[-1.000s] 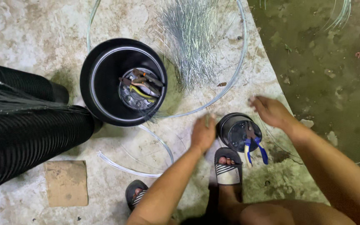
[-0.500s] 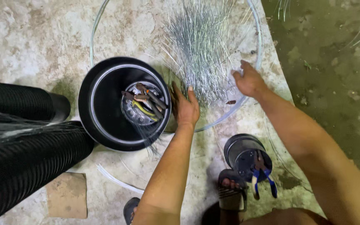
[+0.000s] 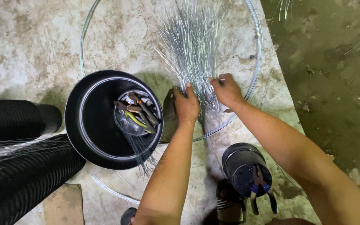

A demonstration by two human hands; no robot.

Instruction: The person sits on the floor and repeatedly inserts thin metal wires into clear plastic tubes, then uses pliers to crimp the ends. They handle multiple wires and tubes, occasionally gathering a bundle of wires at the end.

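Grip: left hand [image 3: 186,105] and right hand [image 3: 226,90] both pinch the lower end of a bundle of thin silver wires [image 3: 192,46]
Wires: fanned out on concrete floor [image 3: 30,37], inside a wire hoop [image 3: 256,62]
Nearby: black bucket [image 3: 89,125] holding pliers [image 3: 140,110]

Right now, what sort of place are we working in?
Probably a ground-level workshop or yard: bare concrete floor, a bundle of cut steel wires, and a black bucket holding pliers.

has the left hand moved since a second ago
Yes. The left hand went from beside the small black cup up to the wire bundle.
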